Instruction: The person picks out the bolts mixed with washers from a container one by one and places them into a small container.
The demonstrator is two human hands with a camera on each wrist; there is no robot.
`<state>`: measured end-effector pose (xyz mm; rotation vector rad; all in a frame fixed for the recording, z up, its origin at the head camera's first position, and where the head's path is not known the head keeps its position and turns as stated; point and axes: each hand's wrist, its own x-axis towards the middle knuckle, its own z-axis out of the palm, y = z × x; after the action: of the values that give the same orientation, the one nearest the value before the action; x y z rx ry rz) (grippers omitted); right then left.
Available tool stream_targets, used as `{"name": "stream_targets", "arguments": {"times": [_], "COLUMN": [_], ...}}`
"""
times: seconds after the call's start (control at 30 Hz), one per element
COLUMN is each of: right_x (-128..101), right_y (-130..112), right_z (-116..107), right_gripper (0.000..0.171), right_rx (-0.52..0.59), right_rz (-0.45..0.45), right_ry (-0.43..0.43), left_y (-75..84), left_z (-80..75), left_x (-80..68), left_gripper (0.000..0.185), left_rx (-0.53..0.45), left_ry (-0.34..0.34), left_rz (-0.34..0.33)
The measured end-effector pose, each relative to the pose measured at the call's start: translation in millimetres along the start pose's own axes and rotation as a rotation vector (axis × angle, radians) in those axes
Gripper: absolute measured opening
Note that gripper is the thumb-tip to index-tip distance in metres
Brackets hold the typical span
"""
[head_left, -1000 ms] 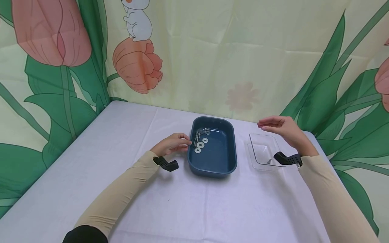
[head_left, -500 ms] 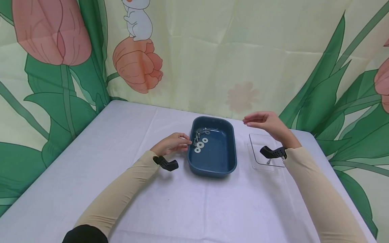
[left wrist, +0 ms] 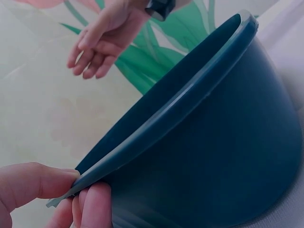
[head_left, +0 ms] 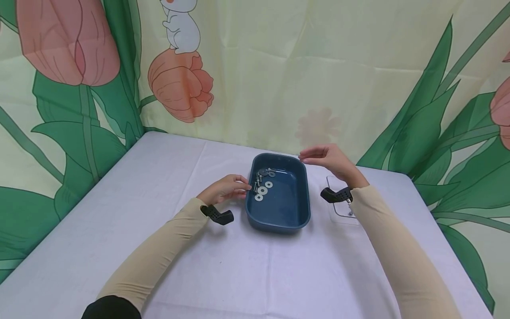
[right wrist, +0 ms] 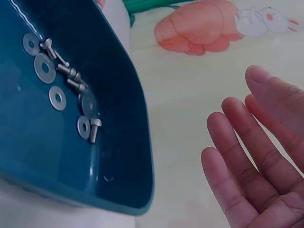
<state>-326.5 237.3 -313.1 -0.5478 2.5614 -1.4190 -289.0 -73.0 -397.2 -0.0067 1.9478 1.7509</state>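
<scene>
Blue tray (head_left: 279,208): long axis running away from the person, rim pinched at its left edge by left hand (head_left: 223,188). Washers and bolts (head_left: 263,184) lie just inside that pinch. Right hand (head_left: 332,161): fingers straight, empty, above the tray's far right corner. Surface: white tablecloth (head_left: 159,199); floral curtain (head_left: 279,66) behind. Clear container (head_left: 338,210): largely hidden by the right wrist.

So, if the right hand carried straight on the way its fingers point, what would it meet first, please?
Probably nothing at once: the right hand is open above the far right corner of the blue tray, fingers pointing left across it. Height is hard to judge.
</scene>
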Motion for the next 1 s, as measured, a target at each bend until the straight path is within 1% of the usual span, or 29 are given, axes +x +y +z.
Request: {"name": "stream_targets", "arguments": {"times": [0.1, 0.3, 0.43, 0.63, 1.0], "right_x": [4, 13, 20, 29, 36], "right_y": [0, -1, -1, 1, 4], "right_z": [6, 14, 20, 30, 43], "right_gripper": [0.038, 0.041, 0.041, 0.041, 0.04], "right_rx": [-0.013, -0.029, -0.007, -0.003, 0.033], "right_rz": [-0.003, -0.006, -0.018, -0.05, -0.052], "right_ry": [-0.016, -0.061, -0.071, -0.082, -0.104], "left_y": [-0.6, -0.6, -0.1, -0.1, -0.7], "left_z": [0.5, 0.5, 0.6, 0.9, 0.8], "left_x": [-0.3, -0.6, -0.6, 0.2, 0.9], "left_gripper": [0.013, 0.013, 0.012, 0.011, 0.013], "left_rx": [-0.01, 0.001, -0.003, -0.012, -0.007], "left_ry": [-0.002, 0.001, 0.002, -0.002, 0.01], "left_rz": [0.003, 0.007, 0.009, 0.013, 0.0]}}
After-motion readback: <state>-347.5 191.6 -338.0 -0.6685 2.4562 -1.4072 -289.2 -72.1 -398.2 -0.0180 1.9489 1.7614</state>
